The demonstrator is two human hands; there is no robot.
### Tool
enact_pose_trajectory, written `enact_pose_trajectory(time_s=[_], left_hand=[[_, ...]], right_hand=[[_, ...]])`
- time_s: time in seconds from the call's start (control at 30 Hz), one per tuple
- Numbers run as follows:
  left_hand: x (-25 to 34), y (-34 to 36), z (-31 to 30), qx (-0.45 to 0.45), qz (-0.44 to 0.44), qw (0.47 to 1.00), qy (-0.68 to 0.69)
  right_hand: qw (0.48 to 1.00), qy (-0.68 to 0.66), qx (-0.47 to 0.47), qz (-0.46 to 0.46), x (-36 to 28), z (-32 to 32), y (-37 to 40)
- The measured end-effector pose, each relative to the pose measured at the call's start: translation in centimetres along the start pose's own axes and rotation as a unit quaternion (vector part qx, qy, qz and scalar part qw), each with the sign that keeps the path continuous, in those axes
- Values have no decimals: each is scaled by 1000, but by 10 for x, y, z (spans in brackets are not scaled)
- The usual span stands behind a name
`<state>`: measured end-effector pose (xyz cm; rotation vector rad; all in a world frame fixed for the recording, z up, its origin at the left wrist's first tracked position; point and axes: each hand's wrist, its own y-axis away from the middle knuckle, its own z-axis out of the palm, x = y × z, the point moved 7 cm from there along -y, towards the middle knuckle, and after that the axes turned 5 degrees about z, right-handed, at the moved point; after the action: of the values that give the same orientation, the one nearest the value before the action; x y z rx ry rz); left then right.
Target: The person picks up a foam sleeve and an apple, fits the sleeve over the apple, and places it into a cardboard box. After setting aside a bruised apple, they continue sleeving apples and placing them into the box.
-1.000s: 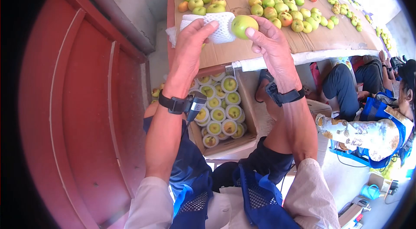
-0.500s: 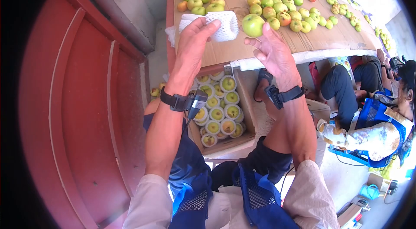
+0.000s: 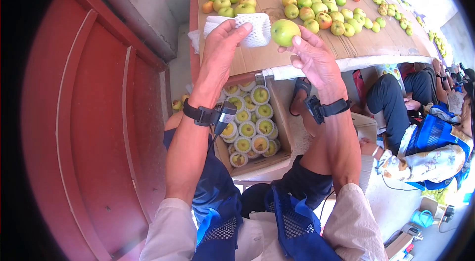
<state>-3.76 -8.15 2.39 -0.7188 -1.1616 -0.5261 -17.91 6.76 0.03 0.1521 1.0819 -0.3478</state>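
Note:
My left hand (image 3: pixel 225 41) pinches a white foam net sleeve (image 3: pixel 259 29), its thumb lying across the mesh. To the right of the sleeve, a green apple (image 3: pixel 285 32) is held between the thumb and fingers of my right hand (image 3: pixel 314 56). A small gap separates the apple from the sleeve's open end. Both hands are above the near edge of a cardboard-covered table (image 3: pixel 257 58). Below them stands a cardboard box (image 3: pixel 283 137) with several apples in foam sleeves (image 3: pixel 243 145) packed inside.
Loose apples lie in a small group (image 3: pixel 222 2) behind my left hand and a larger group (image 3: pixel 329 9) behind my right. A red door (image 3: pixel 89 127) stands on the left. At the right sits a person in a blue vest (image 3: pixel 430 135), near another cardboard box (image 3: pixel 365 127).
The apple has moved slightly left and down, closer to the sleeve, with my right fingers now closed around it. My left hand has barely moved. The person at right has shifted their arm.

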Motion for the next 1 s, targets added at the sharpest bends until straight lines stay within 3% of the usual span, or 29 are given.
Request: enact_pose_trajectory(time_s=[0.17,0.43,0.67,1.0], left_hand=[[2,2,3,-11,-8,1000,1],[2,5,12,-58,-14,997,54],[-8,3,6,-84,-57,990,100],[-6,10,14,-103,-103,970,195]], right_hand=[[1000,8,-2,-23,-1,1,-1],[992,-97,-83,-20,7,2,-9],[994,-54,-90,-33,3,6,-9],[993,92,28,-64,-15,20,3]])
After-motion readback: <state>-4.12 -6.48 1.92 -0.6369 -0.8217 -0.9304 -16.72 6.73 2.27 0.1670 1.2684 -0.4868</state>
